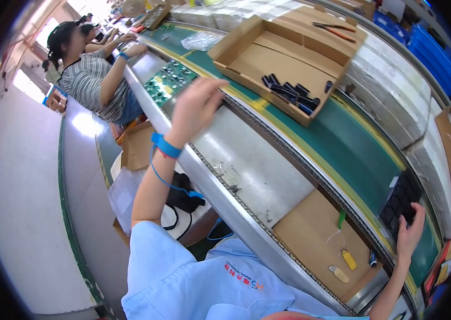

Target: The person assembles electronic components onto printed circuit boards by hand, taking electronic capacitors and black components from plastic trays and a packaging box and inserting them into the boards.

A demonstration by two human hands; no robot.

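The left hand point(198, 104) is blurred beside the circuit boards point(166, 85), fingers bent, their grip impossible to tell; the right hand point(411, 232) touches the black tray point(400, 196) on the green strip point(353, 138), thumb and fingers parted; whether they grip it, I cannot tell.

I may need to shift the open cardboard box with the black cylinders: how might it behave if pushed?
The cardboard box will probably slide rather than tip, being wide and low-walled. The black cylinders may roll or slide inside, since they are round and lie loose toward one end. Its thin-looking walls might flex if pressed hard.
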